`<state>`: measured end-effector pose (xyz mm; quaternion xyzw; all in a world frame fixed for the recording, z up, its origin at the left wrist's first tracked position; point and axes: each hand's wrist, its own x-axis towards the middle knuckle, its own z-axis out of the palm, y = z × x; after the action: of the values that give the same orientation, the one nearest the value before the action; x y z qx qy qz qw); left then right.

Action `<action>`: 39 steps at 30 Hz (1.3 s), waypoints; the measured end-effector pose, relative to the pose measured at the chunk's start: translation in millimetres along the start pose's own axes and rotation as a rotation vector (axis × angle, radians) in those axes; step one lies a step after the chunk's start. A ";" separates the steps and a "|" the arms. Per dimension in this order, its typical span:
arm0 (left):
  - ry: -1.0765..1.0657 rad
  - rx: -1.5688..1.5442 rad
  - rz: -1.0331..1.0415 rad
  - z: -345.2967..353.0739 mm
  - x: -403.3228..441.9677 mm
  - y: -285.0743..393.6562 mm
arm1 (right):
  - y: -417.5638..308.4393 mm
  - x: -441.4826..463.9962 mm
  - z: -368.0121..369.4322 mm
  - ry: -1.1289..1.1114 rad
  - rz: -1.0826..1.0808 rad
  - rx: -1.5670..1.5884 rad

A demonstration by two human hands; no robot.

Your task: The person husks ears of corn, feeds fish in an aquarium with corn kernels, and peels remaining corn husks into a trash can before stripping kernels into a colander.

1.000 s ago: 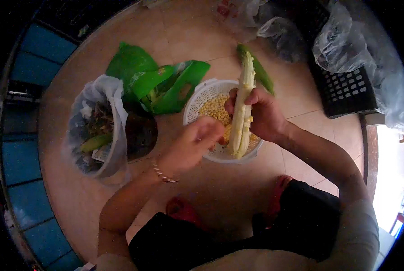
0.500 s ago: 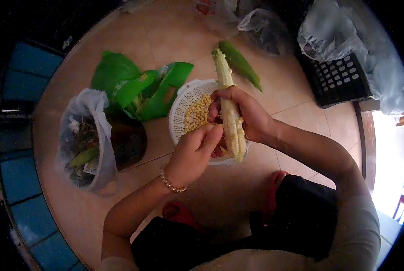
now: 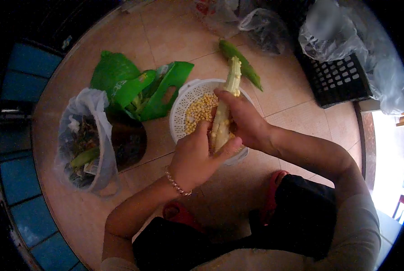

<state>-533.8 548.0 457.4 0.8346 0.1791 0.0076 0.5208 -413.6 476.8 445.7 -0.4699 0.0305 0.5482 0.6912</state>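
A corn cob (image 3: 232, 82), mostly stripped with a few kernels still on it, is held between my two hands above a white colander (image 3: 178, 108). My right hand (image 3: 247, 117) wraps around its middle from the right. Around the lower end closes my left hand (image 3: 197, 156), its thumb lying across the cob. Loose yellow corn kernels (image 3: 199, 110) lie in the colander below. An ear of corn in its green husk (image 3: 242, 65) rests on the floor just beyond the colander.
Left of the colander lies a green bag (image 3: 159, 101) with husk bits inside. Nearer me stands a bin lined with a white plastic bag (image 3: 103, 135), holding scraps. A black crate (image 3: 340, 81) with clear plastic bags (image 3: 330, 34) is at the right back. Tiled floor (image 3: 297, 113) surrounds these.
The cob has turned, its upper end tilting further right and lower. My left hand has shifted from picking at its side to gripping the lower end.
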 end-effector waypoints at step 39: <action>0.424 -0.062 0.026 -37.6 8.9 -17.4 | 0.0 -2.4 -9.7 -0.023 -0.116 -0.052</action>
<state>-538.0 590.2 457.9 0.8001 0.2737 0.1953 0.4967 -410.0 468.4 441.6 -0.4824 -0.0189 0.5132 0.7096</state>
